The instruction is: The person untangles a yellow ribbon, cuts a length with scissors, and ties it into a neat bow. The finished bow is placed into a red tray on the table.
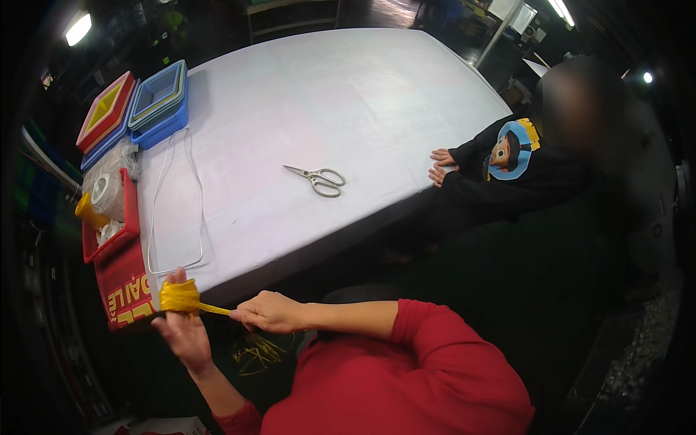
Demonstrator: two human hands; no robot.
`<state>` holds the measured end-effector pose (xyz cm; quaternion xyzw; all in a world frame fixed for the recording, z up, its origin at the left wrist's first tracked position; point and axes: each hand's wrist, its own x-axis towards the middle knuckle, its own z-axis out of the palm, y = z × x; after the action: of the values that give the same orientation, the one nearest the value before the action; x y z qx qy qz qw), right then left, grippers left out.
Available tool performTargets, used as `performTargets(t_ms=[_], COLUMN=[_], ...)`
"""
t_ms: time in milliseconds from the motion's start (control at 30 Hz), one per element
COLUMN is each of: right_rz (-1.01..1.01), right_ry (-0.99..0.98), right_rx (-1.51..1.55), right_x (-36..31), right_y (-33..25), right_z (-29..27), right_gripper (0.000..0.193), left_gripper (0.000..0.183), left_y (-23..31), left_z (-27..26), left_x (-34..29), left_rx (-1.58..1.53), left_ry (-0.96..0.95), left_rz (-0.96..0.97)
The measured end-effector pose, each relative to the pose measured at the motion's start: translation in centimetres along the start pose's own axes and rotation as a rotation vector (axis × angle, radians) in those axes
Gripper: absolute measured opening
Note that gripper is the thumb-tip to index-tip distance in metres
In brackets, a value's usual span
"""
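Yellow plastic twine [181, 296] is wound in a thick bundle round the fingers of my left hand [187, 338], which is raised at the near left corner of the table, thumb apart and fingers together inside the loops. From the bundle a short strand runs taut to my right hand [271, 312], closed in a pinch on it. Loose yellow strands [256, 353] dangle below my right hand. Metal scissors [318, 180] lie slightly spread on the table, and a long bent wire loop [202, 217] rests at its left side, just beyond my left hand.
A white-covered table [304, 94] stretches ahead. Stacked blue baskets [161, 101] and red trays [106, 112] line its left edge, with a red bin [130, 210] of rolls nearer me. On the right, a person in black [536, 170] rests both hands on the table edge.
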<state>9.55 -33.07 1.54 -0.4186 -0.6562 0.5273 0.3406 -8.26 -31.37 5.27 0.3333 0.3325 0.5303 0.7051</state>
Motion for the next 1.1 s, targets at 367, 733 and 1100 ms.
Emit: performTargets(t_ms=[367, 733, 1100], right_rz=[0.028, -0.035, -0.107], right_ry=[0.079, 0.078, 0.116], right_rx=[0.031, -0.227, -0.255], right_x=[-1.9, -5.6, -10.3], right_y=[1.1, -1.0, 2.0], right_z=[-9.7, -20.3, -20.6], right_gripper=[0.048, 0.044, 0.047], left_gripper=[0.081, 0.076, 0.076], left_y=[-3.5, -10.9, -13.7], left_z=[11.1, 15.9, 18.6], left_x=[3.1, 4.3, 4.6], left_rx=[-0.411, 0.843, 0.719], left_ry=[-0.181, -0.577, -0.353], left_rz=[0.04, -0.112, 0.173])
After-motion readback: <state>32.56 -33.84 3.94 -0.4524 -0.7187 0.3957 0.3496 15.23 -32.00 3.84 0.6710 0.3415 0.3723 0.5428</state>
